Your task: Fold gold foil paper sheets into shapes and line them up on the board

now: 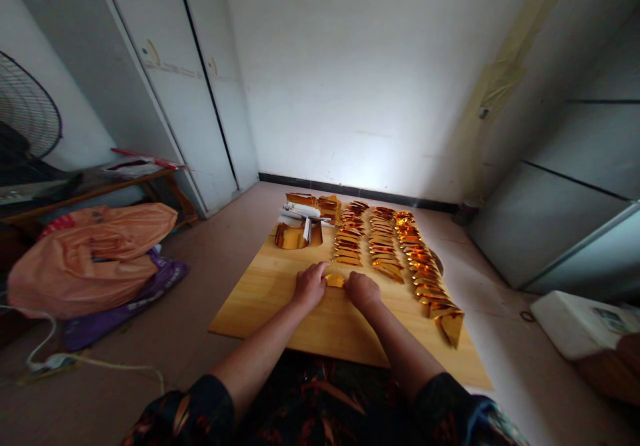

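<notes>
From where I stand, the small gold foil piece (335, 280) sits around the middle of the wooden board (265, 299), between the person's two hands. The left hand (311, 286) has a narrow pinch on its left end, thumb and fingers drawn together; the right hand (362, 291) is curled closely around the other end. How the fingertips press underneath, I can't tell from here.

At the board's far left corner lie a curved gold sheet (291, 238) and some white paper (301, 211). Three rows of folded gold pieces run over the board's right half: a left row (349, 247), a middle row (384, 241), and a right row (423, 271) that reaches nearest the board's front edge.

To handle this piece well, I'd keep both ends level and press equally with each hand, low against the board, so the thin foil doesn't twist or crease askew. Light fingers should suit it; a hard squeeze could crumple the shiny face. I'd also keep the knuckles clear of the left row, just beyond them on the board.
</notes>
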Demonstrator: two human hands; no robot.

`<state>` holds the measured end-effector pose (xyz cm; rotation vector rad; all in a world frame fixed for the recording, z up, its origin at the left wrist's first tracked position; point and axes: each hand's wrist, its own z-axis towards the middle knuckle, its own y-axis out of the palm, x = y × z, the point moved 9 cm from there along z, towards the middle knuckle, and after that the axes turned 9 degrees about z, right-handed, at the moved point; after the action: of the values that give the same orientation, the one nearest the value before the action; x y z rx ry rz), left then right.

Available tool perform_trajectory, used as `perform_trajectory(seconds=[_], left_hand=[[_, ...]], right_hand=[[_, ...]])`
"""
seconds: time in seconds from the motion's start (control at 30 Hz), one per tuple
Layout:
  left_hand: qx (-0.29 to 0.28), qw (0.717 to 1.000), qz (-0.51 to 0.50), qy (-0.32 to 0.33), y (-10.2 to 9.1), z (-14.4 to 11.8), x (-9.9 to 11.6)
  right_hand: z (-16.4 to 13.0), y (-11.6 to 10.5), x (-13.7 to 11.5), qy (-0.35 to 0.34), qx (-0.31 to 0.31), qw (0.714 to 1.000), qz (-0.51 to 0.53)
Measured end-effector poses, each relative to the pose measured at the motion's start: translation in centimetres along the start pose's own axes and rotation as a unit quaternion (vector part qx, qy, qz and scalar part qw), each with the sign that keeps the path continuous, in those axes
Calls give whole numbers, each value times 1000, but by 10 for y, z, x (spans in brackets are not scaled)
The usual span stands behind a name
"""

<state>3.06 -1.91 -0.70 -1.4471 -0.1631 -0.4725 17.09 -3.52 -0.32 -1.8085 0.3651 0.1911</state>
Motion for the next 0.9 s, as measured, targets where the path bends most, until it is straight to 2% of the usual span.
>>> perform_trajectory(seconds=[0.23, 0.37, 0.53, 0.63, 0.77, 0.9], left_hand=[[-3, 1000, 13, 5, 0, 1, 1], [-13, 999, 26, 31, -4, -1, 6], [2, 992, 81, 93, -12, -4, 18], [-15, 986, 95, 139, -9, -3, 24], [-62, 991, 38, 111, -3, 6, 14], [-66, 996, 21, 65, -5, 9, 9]], right_hand=[[1, 3, -1, -4, 15, 999, -31], [-1, 2, -1, -10, 32, 999, -33], [-6, 2, -22, -128, 67, 989, -20], [-3, 5, -25, -136, 58, 989, -5], [3, 4, -22, -107, 45, 993, 19], [6, 1, -18, -72, 36, 995, 51]])
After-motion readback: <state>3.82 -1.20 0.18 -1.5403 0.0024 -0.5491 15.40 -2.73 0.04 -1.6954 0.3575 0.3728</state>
